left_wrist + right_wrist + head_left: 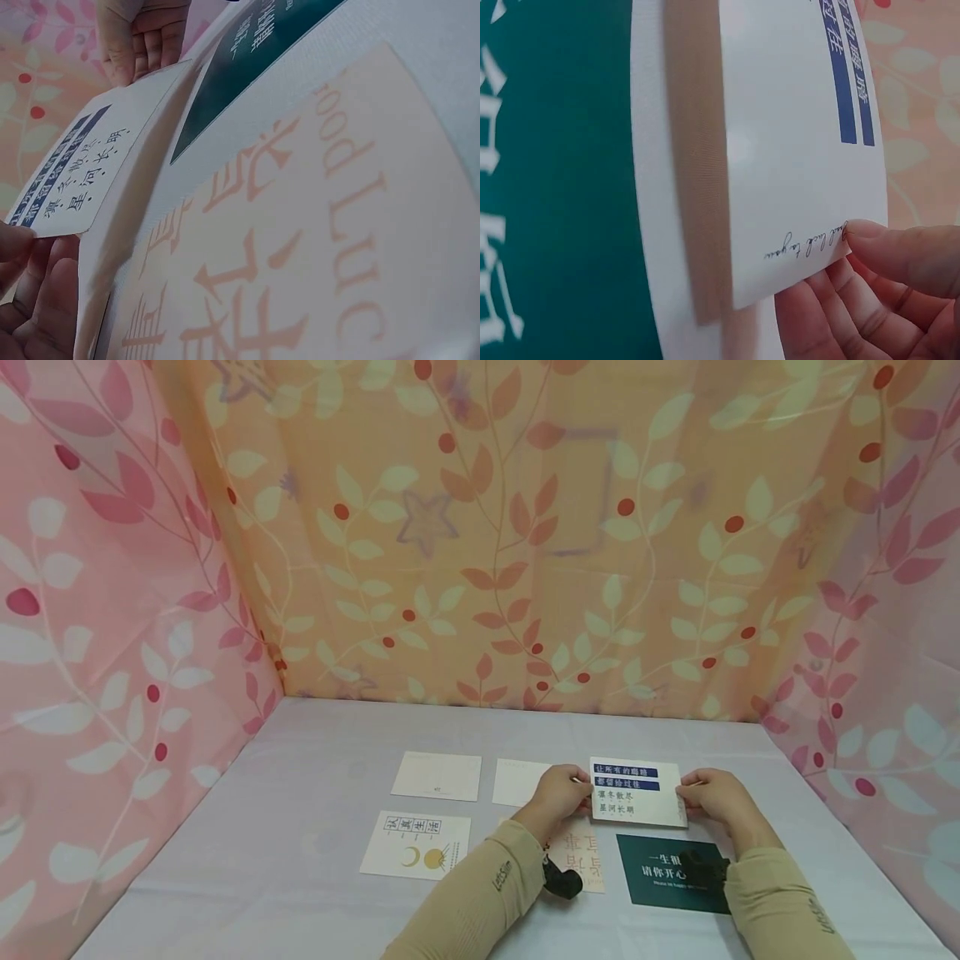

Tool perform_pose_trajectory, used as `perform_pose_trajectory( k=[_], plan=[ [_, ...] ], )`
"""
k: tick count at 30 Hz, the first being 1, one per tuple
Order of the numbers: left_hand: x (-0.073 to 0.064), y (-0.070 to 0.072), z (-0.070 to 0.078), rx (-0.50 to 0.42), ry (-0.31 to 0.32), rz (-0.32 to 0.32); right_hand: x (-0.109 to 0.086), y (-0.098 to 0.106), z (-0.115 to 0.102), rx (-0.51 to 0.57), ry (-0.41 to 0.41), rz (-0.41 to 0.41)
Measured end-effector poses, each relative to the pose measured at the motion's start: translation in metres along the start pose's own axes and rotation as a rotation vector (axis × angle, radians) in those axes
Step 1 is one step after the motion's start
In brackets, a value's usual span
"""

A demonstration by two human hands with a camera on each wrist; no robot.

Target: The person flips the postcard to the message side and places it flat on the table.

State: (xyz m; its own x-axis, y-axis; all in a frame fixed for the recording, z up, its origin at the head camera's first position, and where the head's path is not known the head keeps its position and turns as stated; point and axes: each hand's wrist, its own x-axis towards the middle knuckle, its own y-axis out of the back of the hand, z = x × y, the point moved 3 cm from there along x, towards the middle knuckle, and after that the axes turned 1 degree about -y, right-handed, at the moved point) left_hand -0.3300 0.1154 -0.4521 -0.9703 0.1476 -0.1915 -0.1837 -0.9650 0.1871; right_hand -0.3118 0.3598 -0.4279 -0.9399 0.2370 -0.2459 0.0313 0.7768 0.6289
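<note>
Both hands hold one white card (645, 806) printed with blue bands and dark characters, raised a little off the table and casting a shadow. My left hand (558, 793) pinches its left edge; my right hand (716, 797) pinches the right edge, thumb on the printed face, as the right wrist view shows. Just below lies a dark green card (660, 893) with white lettering, partly covered by the black strap mount at the right wrist. A cream card with orange characters (247, 255) lies under my left forearm, partly hidden in the head view.
To the left lie a blank-looking white card (438, 775) and a card with a moon and sun (416, 852). Another white card (517, 781) is partly behind the left hand. Patterned cloth walls (495, 635) border the white table (300, 777) at the back and sides.
</note>
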Motion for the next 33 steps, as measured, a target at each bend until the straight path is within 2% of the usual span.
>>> perform_pose_trajectory(
  k=[8, 16, 26, 29, 33],
  plan=[
    [0.000, 0.001, 0.000, -0.017, -0.015, 0.001, -0.002, 0.003, -0.002, 0.019, 0.043, 0.021],
    [0.002, 0.003, 0.005, 0.028, -0.042, 0.016, -0.001, 0.008, 0.000, 0.061, 0.069, 0.023],
    [0.004, 0.003, 0.006, 0.014, -0.031, 0.006, 0.025, 0.019, 0.025, 0.080, 0.081, -0.010],
    [0.004, 0.002, 0.006, -0.007, -0.027, -0.001, 0.018, 0.022, 0.019, 0.066, 0.088, -0.019],
    [0.003, 0.002, 0.006, -0.029, -0.027, -0.002, -0.001, 0.024, 0.004, 0.037, 0.106, -0.020]
  ],
)
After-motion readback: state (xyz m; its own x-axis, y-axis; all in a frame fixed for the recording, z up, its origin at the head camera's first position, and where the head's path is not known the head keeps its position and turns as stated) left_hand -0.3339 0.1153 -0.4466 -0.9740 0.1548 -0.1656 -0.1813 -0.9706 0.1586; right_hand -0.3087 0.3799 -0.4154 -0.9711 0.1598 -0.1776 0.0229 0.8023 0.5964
